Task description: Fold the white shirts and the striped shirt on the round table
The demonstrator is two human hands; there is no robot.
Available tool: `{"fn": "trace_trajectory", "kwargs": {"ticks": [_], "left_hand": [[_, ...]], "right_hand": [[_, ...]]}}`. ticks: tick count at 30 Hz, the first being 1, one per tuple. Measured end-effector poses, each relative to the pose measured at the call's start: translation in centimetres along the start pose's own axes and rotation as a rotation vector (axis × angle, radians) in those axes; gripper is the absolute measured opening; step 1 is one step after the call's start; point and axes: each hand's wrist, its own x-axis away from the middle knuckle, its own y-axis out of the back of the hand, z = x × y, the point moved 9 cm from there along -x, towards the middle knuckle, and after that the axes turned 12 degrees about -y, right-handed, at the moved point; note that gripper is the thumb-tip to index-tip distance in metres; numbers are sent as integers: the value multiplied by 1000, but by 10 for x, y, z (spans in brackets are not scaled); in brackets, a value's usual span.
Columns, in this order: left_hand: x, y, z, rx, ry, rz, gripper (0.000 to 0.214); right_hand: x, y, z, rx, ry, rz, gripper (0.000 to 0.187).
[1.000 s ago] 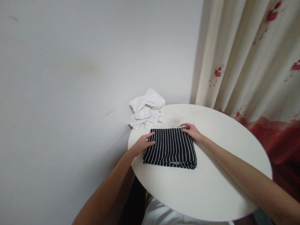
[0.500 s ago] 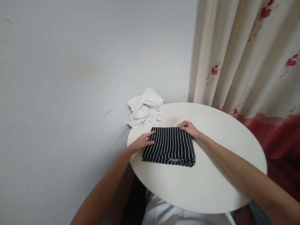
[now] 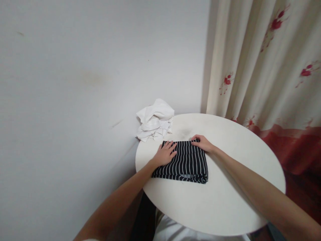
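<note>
A folded black cloth with white stripes (image 3: 189, 160) lies on the white round table (image 3: 238, 207), its layered edge facing me. My left hand (image 3: 165, 154) rests flat on the cloth's left part, palm down with the fingers spread. At the far right corner, my right hand (image 3: 202, 143) has its thumb and fingers closed on the cloth's edge. Whether the cloth is a garment, I cannot tell. Behind it, a crumpled heap of white cloth (image 3: 155, 118) sits at the table's far left edge.
A pale wall (image 3: 100, 83) borders the table at the left and back. Cream curtains (image 3: 240, 60) with red flowers and a red lower band hang at the right. The table's rounded near edge is close to my body.
My left hand has moved from the cloth's left edge inward onto its top and spread its fingers. The right hand stays at the far right corner. The view has tilted slightly.
</note>
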Motion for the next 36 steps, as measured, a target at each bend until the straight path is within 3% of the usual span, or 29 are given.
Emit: {"fn": "trace_trajectory", "kwargs": {"ticks": [5,9,11,14,16,18,22,28,32,36], "left_hand": [[7,-9,5,-239,23,103,60],[5,-8,3,-268,25,111,59],[5,-7,1,-280,19,103,58],[5,-6,0,-288,14,102,57],[5,-6,0,-285,15,107,57],[5,-6,0,-282,13,107,57],[5,-6,-1,-276,8,102,57],[4,-5,-2,-278,12,98,57],[4,-7,0,-288,12,106,57],[4,-8,2,-310,12,106,58]], "right_hand": [[6,11,1,389,-117,-58,25],[28,16,40,637,-65,-238,35],[47,1,71,686,65,-273,38],[78,-47,101,734,276,-90,39],[95,-72,97,806,283,32,47],[106,-82,80,882,215,81,59],[123,-73,53,951,128,1,65],[142,-58,43,970,13,-39,74],[130,-51,51,936,-98,17,85],[95,-53,80,887,-10,-89,74]]}}
